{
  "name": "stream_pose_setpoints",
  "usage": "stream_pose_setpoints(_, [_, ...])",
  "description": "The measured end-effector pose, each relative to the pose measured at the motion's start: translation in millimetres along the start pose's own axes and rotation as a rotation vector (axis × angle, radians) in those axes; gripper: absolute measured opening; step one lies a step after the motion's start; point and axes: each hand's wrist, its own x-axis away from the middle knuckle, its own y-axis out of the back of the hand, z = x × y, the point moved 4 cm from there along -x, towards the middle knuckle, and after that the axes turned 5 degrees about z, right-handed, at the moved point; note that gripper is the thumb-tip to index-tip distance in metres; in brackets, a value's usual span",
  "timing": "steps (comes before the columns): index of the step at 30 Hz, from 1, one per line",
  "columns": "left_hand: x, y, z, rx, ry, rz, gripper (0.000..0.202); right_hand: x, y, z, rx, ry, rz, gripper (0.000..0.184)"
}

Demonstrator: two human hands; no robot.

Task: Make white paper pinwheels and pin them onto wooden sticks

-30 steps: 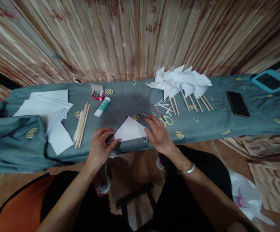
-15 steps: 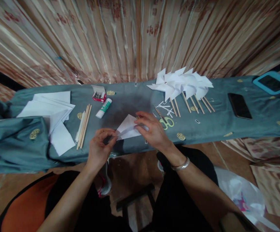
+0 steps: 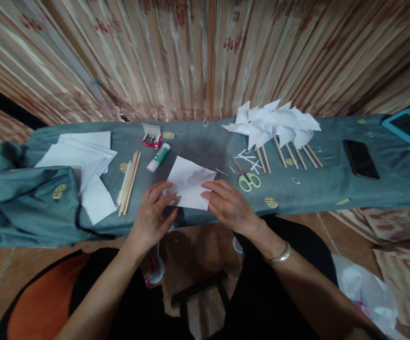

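Observation:
A white square sheet of paper (image 3: 190, 178) lies unfolded near the front edge of the bench covered in grey-blue cloth (image 3: 205, 141). My left hand (image 3: 153, 212) rests with spread fingers on the sheet's lower left corner. My right hand (image 3: 229, 205) lies flat with its fingertips on the sheet's lower right edge. Both hands press the paper down and grip nothing.
Green-handled scissors (image 3: 248, 178) and paper scraps lie right of the sheet. Finished white pinwheels on sticks (image 3: 274, 126), a dark phone (image 3: 360, 158) and a blue-framed tablet (image 3: 408, 125) sit further right. At the left: a glue stick (image 3: 158, 157), a pin box (image 3: 151, 138), wooden sticks (image 3: 130, 182), stacked paper (image 3: 81, 156).
The paper was a folded triangle; my right hand lifted its flap and it now lies opened out as a square. Both hands have settled flat on its near edge.

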Motion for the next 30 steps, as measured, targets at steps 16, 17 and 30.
stream_pose_setpoints(16, [-2, -9.7, 8, 0.206, 0.227, 0.069, 0.033, 20, -10, 1, 0.013, 0.026, 0.048, 0.023])
stream_pose_setpoints(17, [-3, -9.5, 8, 0.230, 0.258, 0.065, 0.034, 21, -11, 1, 0.013, 0.026, 0.053, 0.023])
stream_pose_setpoints(30, [-8, -13.1, 23, 0.282, 0.513, 0.071, 0.056, 30, -13, -4, 0.027, 0.005, 0.066, 0.027])
